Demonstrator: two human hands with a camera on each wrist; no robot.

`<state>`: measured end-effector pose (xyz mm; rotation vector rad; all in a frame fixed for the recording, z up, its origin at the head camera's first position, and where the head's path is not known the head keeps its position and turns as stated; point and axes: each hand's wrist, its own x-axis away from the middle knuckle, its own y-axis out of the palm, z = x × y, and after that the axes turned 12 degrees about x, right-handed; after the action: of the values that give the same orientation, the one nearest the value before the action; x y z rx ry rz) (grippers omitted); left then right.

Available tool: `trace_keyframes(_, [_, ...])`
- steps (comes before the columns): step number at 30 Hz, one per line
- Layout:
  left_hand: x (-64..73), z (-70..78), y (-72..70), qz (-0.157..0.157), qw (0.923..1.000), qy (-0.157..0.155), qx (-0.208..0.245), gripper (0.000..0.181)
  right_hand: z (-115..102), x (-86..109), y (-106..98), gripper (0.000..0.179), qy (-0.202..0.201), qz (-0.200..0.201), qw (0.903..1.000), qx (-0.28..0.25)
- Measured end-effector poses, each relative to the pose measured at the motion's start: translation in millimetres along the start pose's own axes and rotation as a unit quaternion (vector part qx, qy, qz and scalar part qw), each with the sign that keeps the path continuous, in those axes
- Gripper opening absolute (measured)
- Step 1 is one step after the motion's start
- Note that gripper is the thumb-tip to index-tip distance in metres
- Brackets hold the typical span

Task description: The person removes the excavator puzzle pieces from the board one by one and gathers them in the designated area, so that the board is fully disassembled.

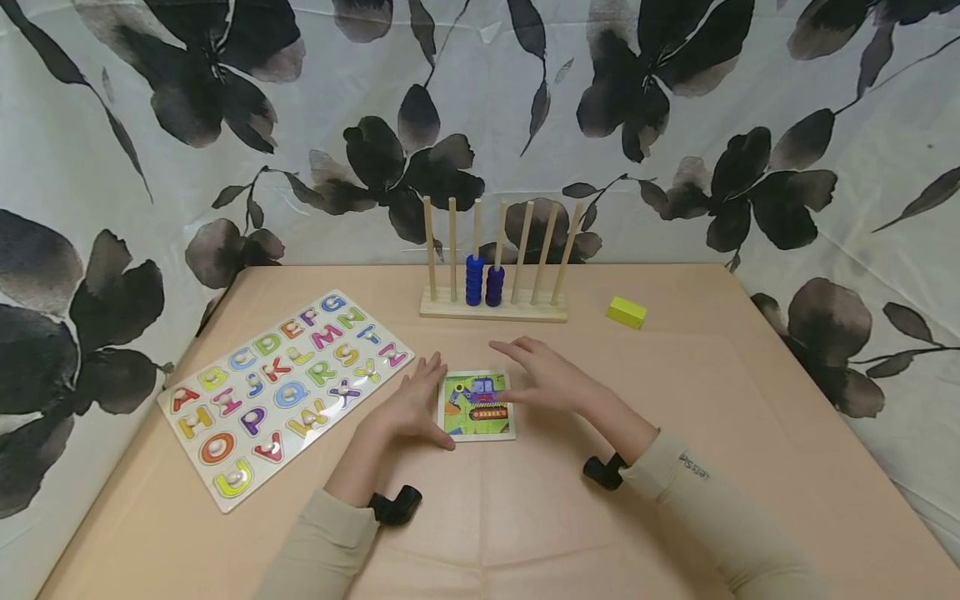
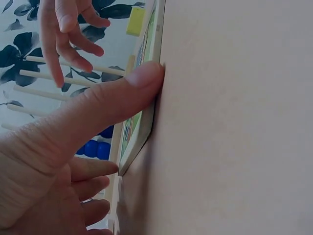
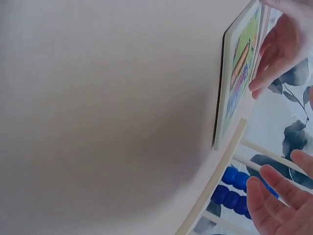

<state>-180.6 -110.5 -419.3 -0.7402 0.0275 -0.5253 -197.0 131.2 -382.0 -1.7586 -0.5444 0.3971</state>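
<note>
A small square picture puzzle (image 1: 476,406) lies flat on the table, showing a blue and red tracked vehicle on green. My left hand (image 1: 405,408) spans its left side: the thumb touches the near edge, and the fingers reach toward the far left corner. In the left wrist view the thumb (image 2: 112,95) rests against the rim of the puzzle (image 2: 159,34). My right hand (image 1: 551,379) hovers over the puzzle's right edge, fingers spread and holding nothing. The right wrist view shows its loose fingers (image 3: 279,200) apart from the puzzle (image 3: 239,73).
A white alphabet board (image 1: 288,396) with colourful letters lies to the left. Behind the puzzle stands a wooden peg rack (image 1: 495,310) with several upright rods; blue beads (image 1: 474,281) sit on two of them. A yellow block (image 1: 626,312) lies at the back right, before a floral cloth (image 1: 517,108).
</note>
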Motion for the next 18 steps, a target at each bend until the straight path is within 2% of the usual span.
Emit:
trace_keyframes(8, [-6.4, 0.7, -1.5, 0.000, 0.9997, -0.006, -0.025, 0.112, -7.3, -14.3, 12.0, 0.072, -0.002, -0.035, 0.9993, 0.008])
trace_keyframes(18, [-11.0, -3.4, -2.3, -0.008, 0.9998, -0.016, -0.013, 0.112, -17.2, -33.2, 24.7, 0.059, -0.005, -0.075, 0.9971, -0.014])
